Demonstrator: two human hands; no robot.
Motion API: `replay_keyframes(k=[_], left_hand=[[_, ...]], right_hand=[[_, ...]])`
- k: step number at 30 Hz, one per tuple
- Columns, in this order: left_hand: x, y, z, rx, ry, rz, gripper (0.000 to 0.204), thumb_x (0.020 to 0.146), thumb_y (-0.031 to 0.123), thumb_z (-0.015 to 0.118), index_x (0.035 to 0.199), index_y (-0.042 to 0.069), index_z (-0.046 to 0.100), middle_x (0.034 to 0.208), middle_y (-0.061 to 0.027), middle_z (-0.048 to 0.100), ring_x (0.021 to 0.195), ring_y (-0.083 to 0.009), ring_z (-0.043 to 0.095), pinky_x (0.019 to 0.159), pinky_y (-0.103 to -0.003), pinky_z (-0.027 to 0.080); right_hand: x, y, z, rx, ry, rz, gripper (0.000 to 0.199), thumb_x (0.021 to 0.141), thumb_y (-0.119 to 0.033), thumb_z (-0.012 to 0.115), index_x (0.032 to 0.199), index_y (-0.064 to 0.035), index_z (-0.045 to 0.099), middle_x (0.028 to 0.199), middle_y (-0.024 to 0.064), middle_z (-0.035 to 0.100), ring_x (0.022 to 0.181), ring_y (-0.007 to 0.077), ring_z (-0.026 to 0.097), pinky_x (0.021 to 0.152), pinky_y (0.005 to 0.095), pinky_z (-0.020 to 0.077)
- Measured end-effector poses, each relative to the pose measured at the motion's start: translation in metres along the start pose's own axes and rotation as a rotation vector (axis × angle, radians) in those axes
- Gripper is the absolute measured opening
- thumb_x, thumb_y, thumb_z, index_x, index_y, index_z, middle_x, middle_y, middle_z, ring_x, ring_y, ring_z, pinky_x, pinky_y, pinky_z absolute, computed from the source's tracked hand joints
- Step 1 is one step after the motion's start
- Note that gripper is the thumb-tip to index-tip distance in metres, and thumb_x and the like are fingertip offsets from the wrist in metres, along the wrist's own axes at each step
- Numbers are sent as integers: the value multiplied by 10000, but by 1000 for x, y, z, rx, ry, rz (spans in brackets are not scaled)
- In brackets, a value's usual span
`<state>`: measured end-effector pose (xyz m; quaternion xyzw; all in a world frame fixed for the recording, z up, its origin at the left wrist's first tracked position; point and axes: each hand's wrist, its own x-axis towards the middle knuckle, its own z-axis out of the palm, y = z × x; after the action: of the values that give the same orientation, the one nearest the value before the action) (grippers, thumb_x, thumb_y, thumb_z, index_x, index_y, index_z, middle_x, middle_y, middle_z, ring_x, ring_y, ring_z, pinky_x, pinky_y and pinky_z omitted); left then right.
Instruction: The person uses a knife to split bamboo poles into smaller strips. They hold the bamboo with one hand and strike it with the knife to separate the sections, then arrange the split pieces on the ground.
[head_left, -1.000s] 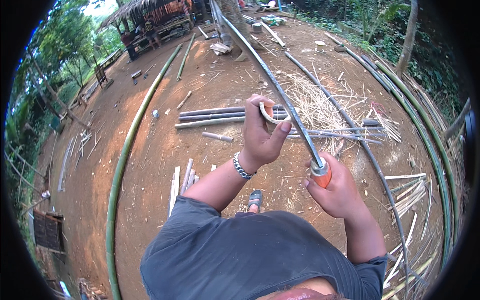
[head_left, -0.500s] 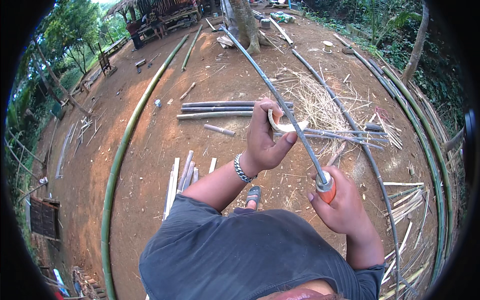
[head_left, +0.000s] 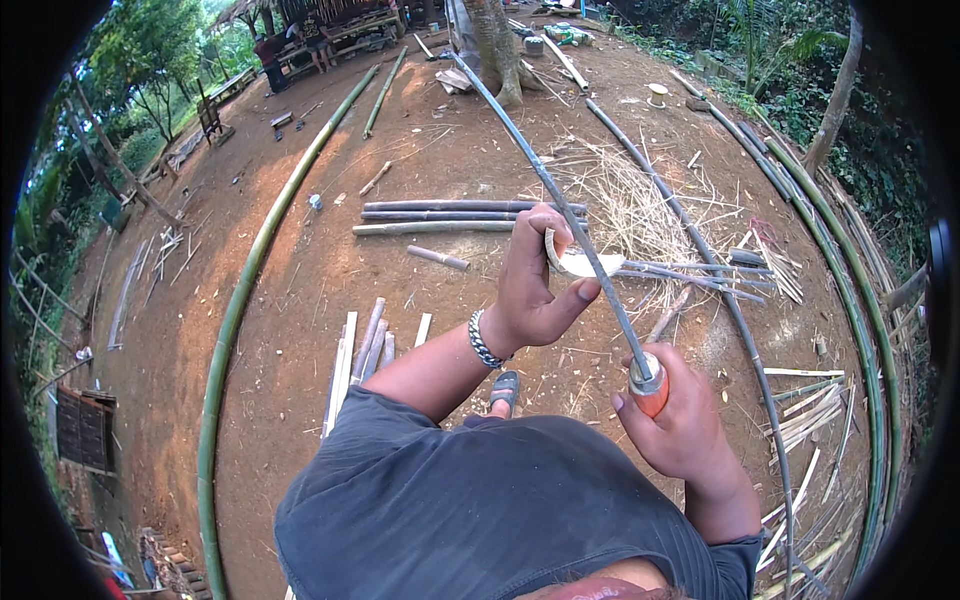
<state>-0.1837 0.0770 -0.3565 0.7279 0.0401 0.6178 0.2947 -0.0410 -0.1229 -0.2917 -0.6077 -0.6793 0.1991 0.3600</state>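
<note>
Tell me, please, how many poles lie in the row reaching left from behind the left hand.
3: far dark pole, middle dark pole, near paler pole; more may be hidden.

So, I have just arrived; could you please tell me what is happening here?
A person holds a long blade by its orange handle in the right hand. The left hand grips a curved pale piece, and the blade crosses in front of it; whether they touch is unclear. On the ground ahead lie several poles and a heap of pale strips.
</note>
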Motion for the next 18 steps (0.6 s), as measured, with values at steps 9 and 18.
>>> replay_keyframes(k=[9, 18], left_hand=[[-4, -5, -2, 14, 4, 68, 511, 896, 426, 685, 1141, 46, 447, 1001, -71, 422, 852, -147, 392, 739, -299, 360], [-18, -11, -10, -47, 18, 73, 621, 855, 422, 728, 1218, -6, 462, 1095, -112, 430, 949, -181, 437, 822, -326, 398]], right_hand=[[-3, 1, 5, -7, 32, -9, 359, 825, -71, 722, 1140, -11, 559, 855, 196, 668, 803, 422, 690, 687, 449, 536], [-8, 8, 12, -11, -1, -4, 376, 835, -107, 724, 1157, -21, 551, 876, 197, 672, 809, 414, 688, 679, 472, 539]])
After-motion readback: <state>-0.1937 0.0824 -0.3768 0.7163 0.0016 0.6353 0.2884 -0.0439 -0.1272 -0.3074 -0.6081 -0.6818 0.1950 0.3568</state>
